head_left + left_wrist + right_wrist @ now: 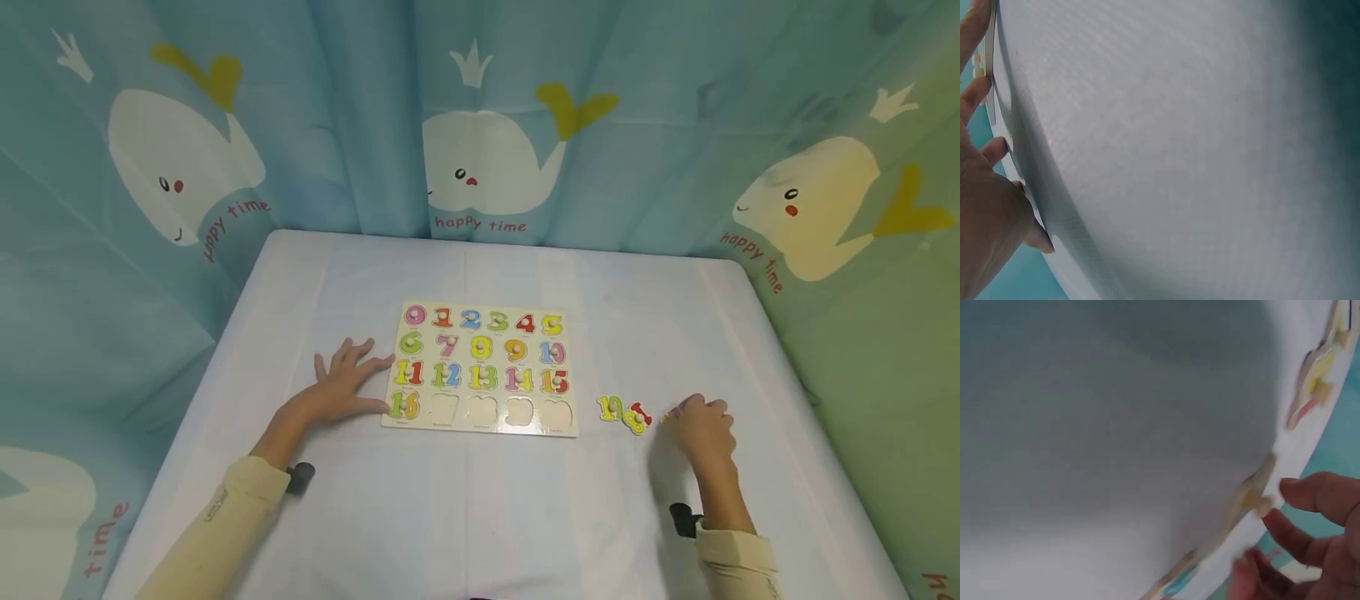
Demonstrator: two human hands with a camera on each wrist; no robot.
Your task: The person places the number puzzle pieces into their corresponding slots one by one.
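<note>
A wooden number puzzle board lies on the table, with knobbed numbers from 0 to 16 seated and several bare recesses along its bottom row. My left hand rests at the board's left edge, fingers spread, thumb and a fingertip against the side. To the right of the board lie a green-and-yellow 19 piece and a tilted yellow-and-red 18 piece. My right hand covers most of another number piece; in the right wrist view, thumb and forefinger are around its knob, the thumb a little apart.
Beside that piece, a piece with blue on it shows in the right wrist view. The white-covered table has blue curtains printed with whales around its back and sides.
</note>
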